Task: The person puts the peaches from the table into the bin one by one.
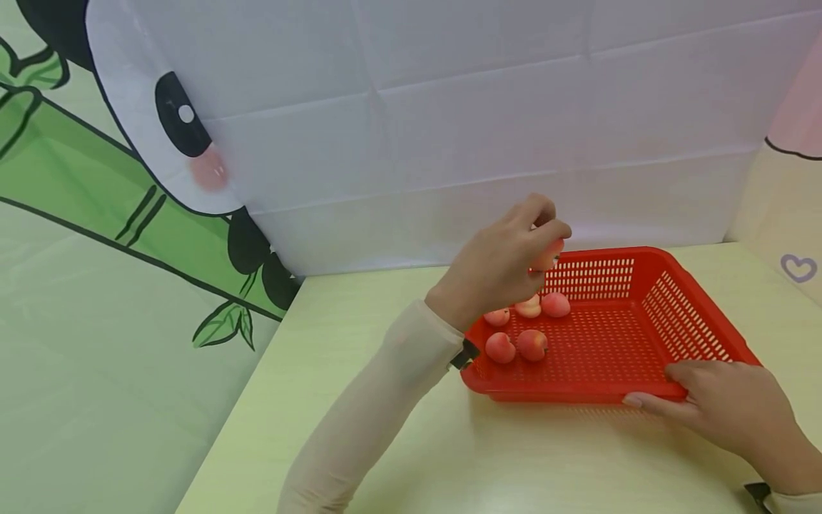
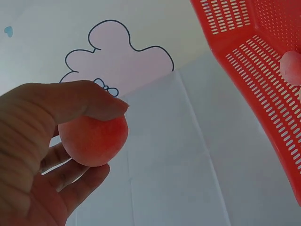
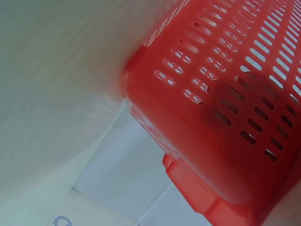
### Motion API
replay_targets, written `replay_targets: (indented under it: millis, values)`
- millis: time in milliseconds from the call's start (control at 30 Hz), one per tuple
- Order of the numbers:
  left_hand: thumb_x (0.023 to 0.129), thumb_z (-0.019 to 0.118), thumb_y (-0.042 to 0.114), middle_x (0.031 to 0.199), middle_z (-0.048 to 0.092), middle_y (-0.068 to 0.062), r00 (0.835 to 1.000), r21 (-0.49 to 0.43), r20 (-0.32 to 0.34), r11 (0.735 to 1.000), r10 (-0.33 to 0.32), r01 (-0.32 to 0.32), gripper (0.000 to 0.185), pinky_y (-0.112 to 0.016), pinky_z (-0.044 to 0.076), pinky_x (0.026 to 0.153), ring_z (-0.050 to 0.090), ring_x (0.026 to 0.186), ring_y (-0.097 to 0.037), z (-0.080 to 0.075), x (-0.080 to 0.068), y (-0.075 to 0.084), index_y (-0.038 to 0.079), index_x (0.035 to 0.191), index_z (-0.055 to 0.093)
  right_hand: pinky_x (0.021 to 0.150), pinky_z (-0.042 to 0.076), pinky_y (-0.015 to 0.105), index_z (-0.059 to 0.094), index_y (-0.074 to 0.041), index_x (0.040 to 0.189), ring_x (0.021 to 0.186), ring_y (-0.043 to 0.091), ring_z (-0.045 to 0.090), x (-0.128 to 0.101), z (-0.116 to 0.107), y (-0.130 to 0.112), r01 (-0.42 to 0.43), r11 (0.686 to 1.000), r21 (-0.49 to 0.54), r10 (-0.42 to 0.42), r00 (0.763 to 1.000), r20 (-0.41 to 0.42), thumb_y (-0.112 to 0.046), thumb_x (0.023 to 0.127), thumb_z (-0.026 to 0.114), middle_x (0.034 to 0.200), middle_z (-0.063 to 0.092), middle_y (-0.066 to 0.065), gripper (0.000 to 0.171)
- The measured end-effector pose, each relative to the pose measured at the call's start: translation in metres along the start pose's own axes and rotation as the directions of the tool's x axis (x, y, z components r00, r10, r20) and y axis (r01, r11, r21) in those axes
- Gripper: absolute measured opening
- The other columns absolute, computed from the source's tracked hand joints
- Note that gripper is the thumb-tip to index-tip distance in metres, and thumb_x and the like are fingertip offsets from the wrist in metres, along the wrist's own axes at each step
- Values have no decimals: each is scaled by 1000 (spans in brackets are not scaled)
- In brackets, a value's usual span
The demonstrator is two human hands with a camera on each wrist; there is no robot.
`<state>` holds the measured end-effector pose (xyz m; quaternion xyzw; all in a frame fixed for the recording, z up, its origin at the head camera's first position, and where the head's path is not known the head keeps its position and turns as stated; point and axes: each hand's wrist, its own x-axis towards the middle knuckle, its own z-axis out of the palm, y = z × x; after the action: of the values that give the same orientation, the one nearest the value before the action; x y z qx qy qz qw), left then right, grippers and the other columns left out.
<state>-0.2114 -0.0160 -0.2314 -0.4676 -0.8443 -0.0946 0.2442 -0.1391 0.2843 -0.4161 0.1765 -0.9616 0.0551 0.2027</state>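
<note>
A small pink-red peach [image 2: 94,141] is pinched in the left hand [image 1: 497,268], the thumb over its top and the fingers [image 2: 82,181] curled beneath it (the left wrist view shows this grip plainly). In the head view the peach [image 1: 549,255] hangs above the far left part of a red basket [image 1: 681,314], clear of the fruit below. The basket is a shallow square tray with slotted walls and a perforated floor, standing on a pale yellow-green table [image 1: 385,442] right of centre. Five more peaches [image 1: 532,344] lie loose on its floor in the left half: two side by side near the front wall, three farther back, partly hidden behind the left hand. The right hand [image 1: 726,403] holds the basket at its near right corner, fingers laid over the rim and thumb stretched along the outside of the front wall, so it grips the rim. The right wrist view shows only the underside and slotted wall of the basket [image 3: 225,117] from very close, with no fingers visible there. Both forearms wear light cream sleeves [image 1: 366,428], with a dark strap at each wrist. Behind the table hangs a white cloth [image 1: 481,128], creased in a grid; to the left a panda and green bamboo [image 1: 77,178] are printed on the backdrop, and a small heart outline [image 1: 798,268] shows at the far right.
</note>
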Motion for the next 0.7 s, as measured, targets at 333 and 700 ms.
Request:
replay_targets:
  millis: [333, 700]
  values:
    - [89, 62, 1, 112, 53, 1, 984, -19, 175, 999, -26, 30, 38, -20, 45, 66, 52, 99, -13, 23, 10, 0, 11, 126, 65, 52, 25, 28, 43, -27, 63, 52, 6, 29, -1, 1, -1, 14, 1000, -5, -14, 1000, -11, -78, 77, 77, 55, 30, -14, 63]
    - [92, 63, 5, 108, 45, 7, 940, 22, 331, 997, -80, 77, 23, -20, 44, 64, 49, 98, -7, 45, 22, -2, 18, 108, 54, 50, 27, 28, 45, -27, 64, 52, 5, 31, 0, -1, 0, 17, 1000, 2, -17, 1000, -13, -77, 77, 78, 55, 32, -15, 61]
